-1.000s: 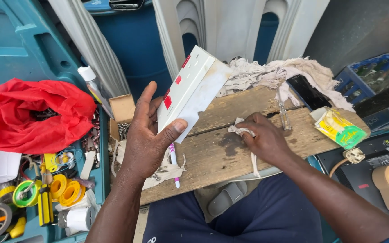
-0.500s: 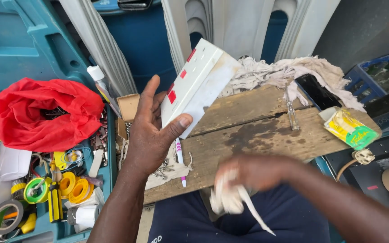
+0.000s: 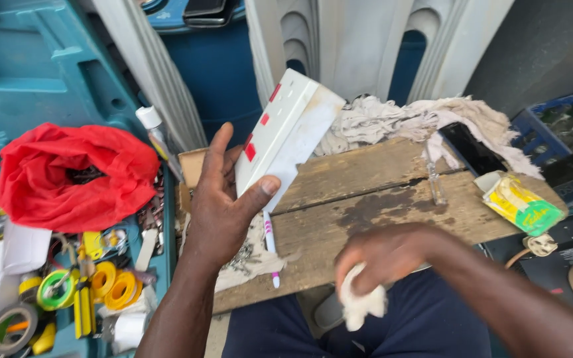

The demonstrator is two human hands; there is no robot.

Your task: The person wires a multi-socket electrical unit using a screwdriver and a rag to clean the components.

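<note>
Wooden board lies across the lap, stained dark at centre; left hand grips a white switch plate (red markings on its face) raised above the board; right hand is closed around a white rag at the near edge.

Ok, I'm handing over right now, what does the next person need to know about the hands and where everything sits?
Left hand: raised above the board, gripping a white switch plate with red rockers, thumb across its lower edge.
Right hand: low at the board's near edge, closed on a small white cloth.
On the wooden board: a pen below the plate, a pile of rags at the far edge, a yellow-green packet at right.
Left of it: a red cloth and tape rolls.
Done: plate and cloth are in hand. Left: cloth not yet on the plate.
</note>
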